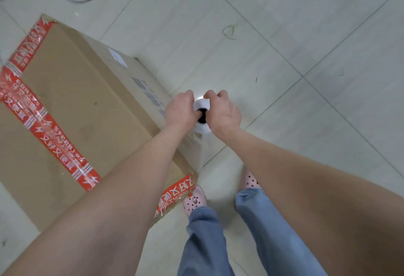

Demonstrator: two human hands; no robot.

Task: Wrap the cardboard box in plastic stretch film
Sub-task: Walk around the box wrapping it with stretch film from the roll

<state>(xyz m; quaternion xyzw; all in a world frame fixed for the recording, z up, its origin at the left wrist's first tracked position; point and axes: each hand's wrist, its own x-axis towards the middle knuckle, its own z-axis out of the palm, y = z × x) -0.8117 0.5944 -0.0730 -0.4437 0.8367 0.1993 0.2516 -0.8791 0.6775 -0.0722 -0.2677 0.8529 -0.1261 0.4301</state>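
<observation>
Pale tiled floor (306, 35): cardboard box (76, 100) resting on it, grey cable (80, 2) beyond, pink clogs (194, 201) beside box.

The cardboard box (76, 100) runs off the left edge, and the left forearm (131, 177) covers part of its top. Its side print is blurred. The left hand (180, 110) and right hand (223, 111) hide most of the film roll (202, 103).

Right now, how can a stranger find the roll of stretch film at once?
Find the big cardboard box with red tape on the tiled floor. Beside its printed side wall, the left hand and right hand grip a small upright roll. It alone is white with a dark hollow core.
</observation>
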